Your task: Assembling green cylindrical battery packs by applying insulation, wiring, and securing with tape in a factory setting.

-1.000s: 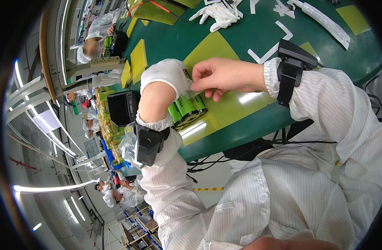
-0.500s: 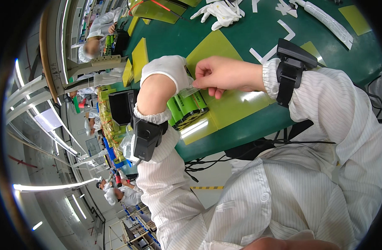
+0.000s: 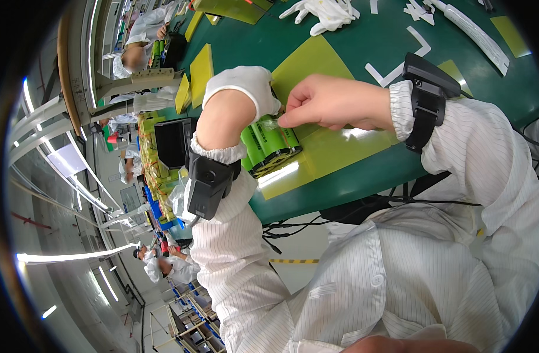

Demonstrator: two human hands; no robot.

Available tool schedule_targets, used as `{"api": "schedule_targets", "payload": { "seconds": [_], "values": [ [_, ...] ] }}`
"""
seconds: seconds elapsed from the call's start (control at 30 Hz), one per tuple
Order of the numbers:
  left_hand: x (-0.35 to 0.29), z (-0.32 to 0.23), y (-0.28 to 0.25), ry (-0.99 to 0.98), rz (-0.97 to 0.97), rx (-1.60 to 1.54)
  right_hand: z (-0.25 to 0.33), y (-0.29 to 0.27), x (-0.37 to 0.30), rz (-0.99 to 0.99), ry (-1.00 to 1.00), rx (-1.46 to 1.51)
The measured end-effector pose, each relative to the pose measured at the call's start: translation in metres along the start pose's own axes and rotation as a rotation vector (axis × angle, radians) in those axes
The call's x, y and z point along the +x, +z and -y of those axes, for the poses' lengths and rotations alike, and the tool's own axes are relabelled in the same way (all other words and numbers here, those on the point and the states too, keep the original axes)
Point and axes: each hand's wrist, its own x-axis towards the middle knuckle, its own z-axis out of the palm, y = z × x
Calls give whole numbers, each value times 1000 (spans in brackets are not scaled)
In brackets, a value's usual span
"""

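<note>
A pack of green cylindrical battery cells point(image 3: 268, 145) lies on a yellow sheet point(image 3: 322, 154) on the green table. My left hand point(image 3: 241, 88), in a white glove, is bent over the far left end of the pack. Its fingers are hidden behind the glove's back, so I cannot see their grip. Bare and pinched at thumb and forefinger, my right hand point(image 3: 334, 101) holds the end of a clear strip of tape point(image 3: 269, 124) just over the cells. The strip reaches toward the gloved hand.
Farther back lie a white glove point(image 3: 322, 15), an L-shaped white strip point(image 3: 399, 62) and a white tube point(image 3: 472, 35). Yellow boards point(image 3: 200, 73) stand to the left, near a black bin point(image 3: 172, 143). Cables point(image 3: 293, 223) hang below the table edge. Other people work at far left.
My right thumb and forefinger have come down closer to the cells, and less of the clear strip shows. The whole view has shifted slightly, moving the table items rightward and up.
</note>
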Motion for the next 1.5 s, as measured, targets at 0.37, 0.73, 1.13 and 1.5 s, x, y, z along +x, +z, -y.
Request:
{"api": "schedule_targets", "payload": {
  "seconds": [0.37,0.73,1.13,1.5],
  "values": [
    [3,4,6,-2,-35,51,9,-1,-5,26,-134,152],
    [5,-3,-4,-7,43,59,-4,-2,6,63,56,196],
    [6,-2,-1,-17,31,64,-2,12,13,-173,29,-202],
    [-2,-5,-3,-51,50,33,3,15,5,-159,43,-198]
  ]
}}
